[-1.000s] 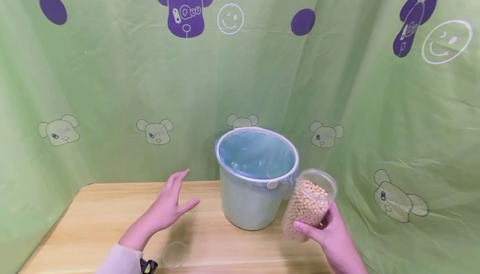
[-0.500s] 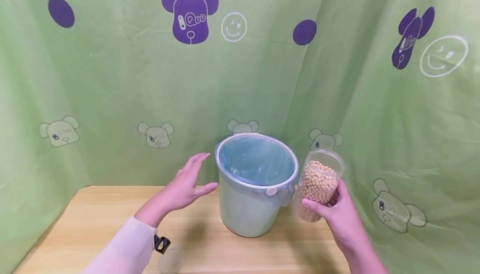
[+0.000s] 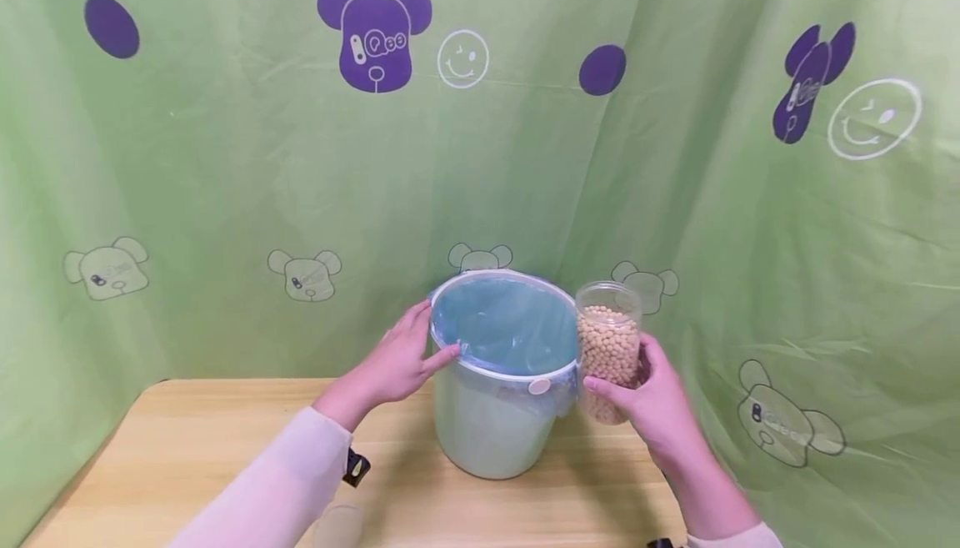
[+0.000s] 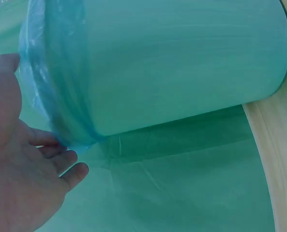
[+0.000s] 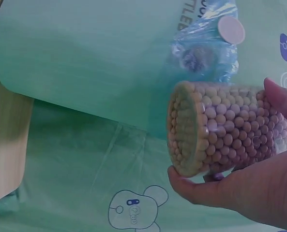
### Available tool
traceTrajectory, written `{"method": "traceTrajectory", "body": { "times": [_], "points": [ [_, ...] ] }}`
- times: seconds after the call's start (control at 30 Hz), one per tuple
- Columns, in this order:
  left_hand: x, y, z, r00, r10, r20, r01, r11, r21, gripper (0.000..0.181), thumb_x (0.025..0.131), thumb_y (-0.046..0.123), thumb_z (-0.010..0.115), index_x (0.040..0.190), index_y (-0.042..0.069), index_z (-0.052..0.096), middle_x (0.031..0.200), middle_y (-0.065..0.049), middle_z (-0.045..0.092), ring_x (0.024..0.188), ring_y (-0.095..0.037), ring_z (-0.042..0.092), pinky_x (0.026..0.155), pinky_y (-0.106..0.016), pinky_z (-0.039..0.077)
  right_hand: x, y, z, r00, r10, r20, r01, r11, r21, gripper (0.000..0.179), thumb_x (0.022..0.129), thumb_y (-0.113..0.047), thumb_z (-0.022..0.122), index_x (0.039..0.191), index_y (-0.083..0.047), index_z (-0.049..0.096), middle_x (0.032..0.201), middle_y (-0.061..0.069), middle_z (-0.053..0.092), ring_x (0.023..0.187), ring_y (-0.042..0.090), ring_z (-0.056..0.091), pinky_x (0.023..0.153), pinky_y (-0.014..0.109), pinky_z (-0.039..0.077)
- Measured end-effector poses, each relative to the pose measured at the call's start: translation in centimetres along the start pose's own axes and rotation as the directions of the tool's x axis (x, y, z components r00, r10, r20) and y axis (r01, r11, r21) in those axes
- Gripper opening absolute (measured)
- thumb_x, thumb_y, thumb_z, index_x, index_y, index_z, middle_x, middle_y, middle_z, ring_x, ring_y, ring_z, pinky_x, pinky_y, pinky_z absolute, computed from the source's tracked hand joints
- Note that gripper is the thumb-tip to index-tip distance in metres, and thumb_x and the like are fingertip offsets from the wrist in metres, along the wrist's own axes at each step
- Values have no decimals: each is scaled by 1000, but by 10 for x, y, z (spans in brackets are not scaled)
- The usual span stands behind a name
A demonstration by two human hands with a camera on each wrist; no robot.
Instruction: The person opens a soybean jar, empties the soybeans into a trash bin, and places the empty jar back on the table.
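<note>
Plainly "Qee" (image 3: 384, 44) on curtain (image 3: 240, 164), right grip (image 3: 660, 402) around jar (image 3: 609, 348), left grip (image 3: 397, 363) wide on bin (image 3: 491, 427)

That round pale-green plastic bucket (image 3: 489, 435) looks smooth and matt from here, the thin blue plastic liner (image 3: 513, 323) glossy, the clear cylindrical plastic jar (image 3: 609, 349) shiny.

The pale-sleeved left arm (image 3: 258, 490) enters between seven and eight o'clock, slanting toward two, its left grip (image 3: 390, 364) spread, fingers loosely bent toward one and thumb (image 3: 442, 358) set apart toward two. The right arm (image 3: 705, 485), bare above its cuff, angles toward eleven, its right grip (image 3: 652, 406) curled, thumb toward ten.
</note>
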State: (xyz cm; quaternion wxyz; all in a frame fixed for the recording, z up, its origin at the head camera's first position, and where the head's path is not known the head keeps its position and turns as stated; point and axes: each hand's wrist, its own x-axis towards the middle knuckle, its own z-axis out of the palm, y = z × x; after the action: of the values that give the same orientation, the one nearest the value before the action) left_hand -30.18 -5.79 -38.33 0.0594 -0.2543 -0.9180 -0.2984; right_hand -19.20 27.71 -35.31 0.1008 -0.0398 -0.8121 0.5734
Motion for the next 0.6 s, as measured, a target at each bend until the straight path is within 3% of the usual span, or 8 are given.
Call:
{"method": "traceTrajectory", "body": {
  "times": [0.3, 0.6],
  "points": [
    [-1, -1, 10, 1000, -5, -26, 7, 998, 55, 102, 93, 74, 44, 159, 1, 19, 167, -16, 18, 151, -36, 32, 121, -54, 35, 2, 9, 3, 998, 52, -18, -53, 997, -54, 105, 79, -26, 85, 161, -22, 19, 159, 21, 35, 141, 44, 41, 111, 66, 41],
    [5, -1, 13, 998, 4, -63, 3, 995, 101, 102, 90, 74, 50, 156, 1, 24, 156, -18, 35, 139, -33, 48, 114, -49, 47, 8, 13, -1, 999, 22, -38, -28, 989, -148, 108, 80, -30, 85, 162, -27, 16, 158, 22, 38, 138, 45, 45, 110, 63, 43]
  ]
}}
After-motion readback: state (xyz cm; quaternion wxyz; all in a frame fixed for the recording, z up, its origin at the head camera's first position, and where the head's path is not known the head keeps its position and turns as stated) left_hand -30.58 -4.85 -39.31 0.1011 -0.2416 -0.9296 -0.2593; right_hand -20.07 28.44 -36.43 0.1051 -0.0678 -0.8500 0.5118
